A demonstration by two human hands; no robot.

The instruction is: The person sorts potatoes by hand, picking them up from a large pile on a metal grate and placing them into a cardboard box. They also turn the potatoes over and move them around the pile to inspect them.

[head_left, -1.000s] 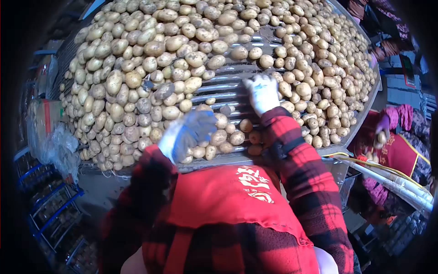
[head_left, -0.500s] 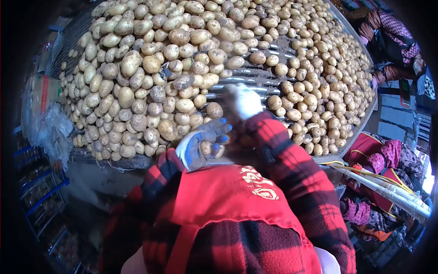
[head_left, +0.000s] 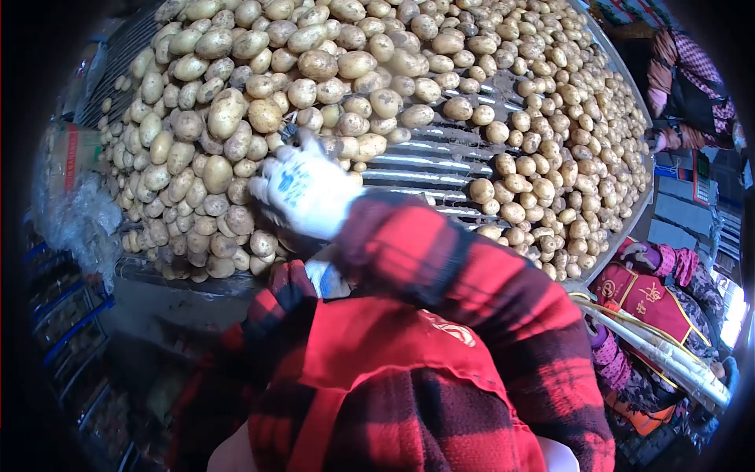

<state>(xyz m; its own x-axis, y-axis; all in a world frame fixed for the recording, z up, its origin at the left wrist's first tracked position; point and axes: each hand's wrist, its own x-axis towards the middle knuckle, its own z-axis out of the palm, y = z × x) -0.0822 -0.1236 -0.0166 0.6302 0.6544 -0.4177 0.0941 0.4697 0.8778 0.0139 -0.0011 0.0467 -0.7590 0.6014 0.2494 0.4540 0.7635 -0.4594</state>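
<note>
My right hand (head_left: 305, 189), in a white glove with blue marks on its back, reaches left across my front. It lies palm down over the near part of the larger potatoes (head_left: 224, 114), its fingers somewhat blurred but apart. Whatever is under the palm is hidden. Below it, at the table's near edge, only a bit of my left hand (head_left: 329, 282) shows in its white and blue glove. The right forearm covers the rest, so its fingers and anything in them are out of sight.
Smaller potatoes (head_left: 543, 169) lie on the right. Between the heaps, metal slats (head_left: 429, 161) show. Crumpled clear plastic (head_left: 82, 224) hangs at the left edge, above blue-edged crates (head_left: 75, 315). White pipes (head_left: 661, 354) stand at lower right, near a person in a red apron (head_left: 637, 295). Another person (head_left: 692, 75) works at upper right.
My right hand has swung left from the slats onto the larger potatoes. My left hand, which had small potatoes in its fingers, is now mostly covered by the right arm.
</note>
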